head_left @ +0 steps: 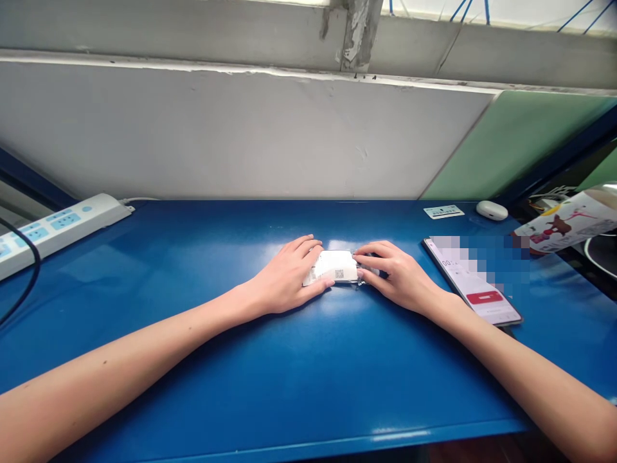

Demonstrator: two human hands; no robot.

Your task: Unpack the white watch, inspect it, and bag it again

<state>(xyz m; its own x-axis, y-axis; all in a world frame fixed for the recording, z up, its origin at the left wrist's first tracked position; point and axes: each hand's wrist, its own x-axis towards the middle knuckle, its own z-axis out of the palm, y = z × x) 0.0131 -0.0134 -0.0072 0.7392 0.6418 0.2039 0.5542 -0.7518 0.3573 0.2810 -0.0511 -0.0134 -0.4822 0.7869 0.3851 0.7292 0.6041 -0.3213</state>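
A small white flat packet (334,266) with a printed code on it lies in clear wrapping in the middle of the blue table (299,373). My left hand (288,278) rests on the packet's left end, fingers curled over it and thumb along its near edge. My right hand (395,275) pinches the wrapping at the packet's right end with fingertips pressed together. Both forearms stretch across the table from the near edge.
A phone (475,289) with its screen lit lies just right of my right hand. Behind it are a small white card (443,211) and a white earbud case (491,210). A white power strip (53,228) sits far left; a printed paper bag (569,225) far right.
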